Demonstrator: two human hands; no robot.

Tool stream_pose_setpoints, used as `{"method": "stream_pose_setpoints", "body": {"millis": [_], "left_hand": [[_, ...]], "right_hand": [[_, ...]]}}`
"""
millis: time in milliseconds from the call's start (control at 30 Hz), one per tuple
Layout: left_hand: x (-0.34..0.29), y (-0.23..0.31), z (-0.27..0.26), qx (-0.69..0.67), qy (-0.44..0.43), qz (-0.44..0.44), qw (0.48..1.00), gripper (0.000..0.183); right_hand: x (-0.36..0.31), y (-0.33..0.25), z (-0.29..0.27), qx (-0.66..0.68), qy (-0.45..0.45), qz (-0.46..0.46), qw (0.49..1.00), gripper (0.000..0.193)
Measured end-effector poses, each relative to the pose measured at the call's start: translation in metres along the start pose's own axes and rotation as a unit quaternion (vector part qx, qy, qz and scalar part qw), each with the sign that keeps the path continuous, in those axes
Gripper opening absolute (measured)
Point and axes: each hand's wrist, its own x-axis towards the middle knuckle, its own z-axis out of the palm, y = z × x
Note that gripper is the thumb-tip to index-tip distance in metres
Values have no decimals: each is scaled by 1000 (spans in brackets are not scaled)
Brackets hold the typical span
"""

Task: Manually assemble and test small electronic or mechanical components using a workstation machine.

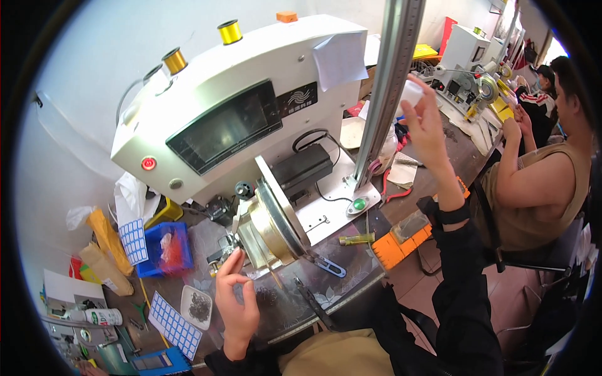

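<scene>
My left hand (237,311) is beside the near left side of a drum-shaped brass-coloured fixture (264,233) on a white bench machine (207,94). Its thumb and a finger come together in a pinch, while another fingertip points up towards the fixture; anything between them is too small to see. My right hand (428,128) is raised to the right of an upright metal rail (387,88). Its fingers curve round a white cup-like plastic piece (411,95), partly hidden by them. A blue slotted lever (326,264) sticks out below the fixture.
A blue bin (150,266), a white dish of small dark parts (183,307) and label sheets (172,326) lie at left. Red-handled pliers (397,194) and an orange tray (401,241) are at right. A person (539,169) works close by on the right.
</scene>
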Motion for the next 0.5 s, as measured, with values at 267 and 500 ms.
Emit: {"method": "stream_pose_setpoints", "body": {"millis": [267, 500], "left_hand": [[2, 0, 5, 16, 23, 5, 1000, 9], [-1, -1, -3, 1, -6, -1, 1000, 6]], "right_hand": [[-29, 3, 2, -62, 19, 8, 998, 58], [-92, -86, 5, -169, -356, 148, 907, 24]]}}
